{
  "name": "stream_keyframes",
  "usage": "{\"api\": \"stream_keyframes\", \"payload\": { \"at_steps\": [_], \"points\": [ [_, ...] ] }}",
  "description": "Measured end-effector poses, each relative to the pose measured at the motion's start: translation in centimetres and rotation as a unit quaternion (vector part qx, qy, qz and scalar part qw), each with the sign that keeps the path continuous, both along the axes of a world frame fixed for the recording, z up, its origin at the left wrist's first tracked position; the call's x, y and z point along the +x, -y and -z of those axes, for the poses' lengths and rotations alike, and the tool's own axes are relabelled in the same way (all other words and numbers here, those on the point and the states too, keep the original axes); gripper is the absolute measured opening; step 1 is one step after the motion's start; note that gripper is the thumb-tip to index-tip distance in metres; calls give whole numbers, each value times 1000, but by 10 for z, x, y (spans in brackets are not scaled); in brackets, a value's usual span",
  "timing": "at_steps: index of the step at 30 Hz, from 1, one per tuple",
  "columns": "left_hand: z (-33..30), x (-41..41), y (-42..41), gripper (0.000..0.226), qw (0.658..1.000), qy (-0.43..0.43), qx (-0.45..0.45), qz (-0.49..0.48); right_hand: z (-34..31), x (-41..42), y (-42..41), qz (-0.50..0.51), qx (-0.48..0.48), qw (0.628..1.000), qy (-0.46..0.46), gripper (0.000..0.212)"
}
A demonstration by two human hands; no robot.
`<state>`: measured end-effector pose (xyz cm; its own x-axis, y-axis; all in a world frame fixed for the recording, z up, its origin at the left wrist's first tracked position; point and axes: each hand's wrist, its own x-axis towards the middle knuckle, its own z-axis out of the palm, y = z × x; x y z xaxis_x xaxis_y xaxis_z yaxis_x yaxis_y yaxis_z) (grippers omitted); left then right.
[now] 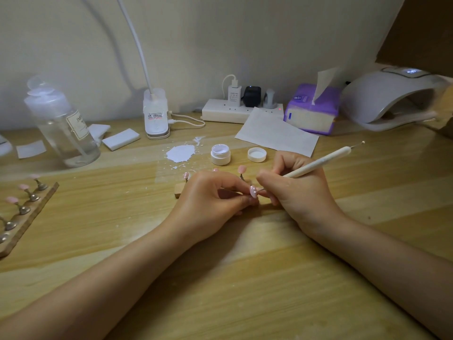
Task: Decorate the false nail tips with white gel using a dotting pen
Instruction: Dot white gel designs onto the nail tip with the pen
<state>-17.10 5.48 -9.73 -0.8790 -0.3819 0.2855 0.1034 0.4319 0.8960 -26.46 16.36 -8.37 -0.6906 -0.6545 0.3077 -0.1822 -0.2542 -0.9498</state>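
My left hand [210, 196] pinches a pink false nail tip [253, 191] on its small stand at the table's middle. My right hand [297, 186] grips a white dotting pen [318, 163] like a pencil, and the pen's lower point touches the nail tip, which bears small white dots. Behind my hands a wooden holder [180, 189] carries more pink tips, such as the pink tip [242, 169] between my hands. An open white gel jar [220, 154] stands behind them, with its lid [257, 154] to the right.
A white gel smear [181, 153] lies left of the jar. A second wooden rack [27, 212] of pink tips sits at the left edge. A clear bottle [62, 123], lamp base [156, 114], power strip [241, 111], paper sheet [277, 132], tissue pack [311, 109] and nail lamp [392, 96] line the back.
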Motion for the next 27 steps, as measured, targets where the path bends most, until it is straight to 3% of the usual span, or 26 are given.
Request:
{"api": "stream_keyframes", "payload": {
  "at_steps": [3,8,12,27],
  "points": [
    [0,0,0,24,1000,3,6,0,1,-1,1,14,-4,1000,6,37],
    [0,0,-1,28,1000,2,10,-1,-1,1,1,10,-1,1000,3,25],
    [0,0,0,25,1000,5,7,0,0,1,1,9,-13,1000,10,34],
    [0,0,-1,27,1000,2,9,-1,0,0,0,-5,-1,1000,3,36]
  ]
}}
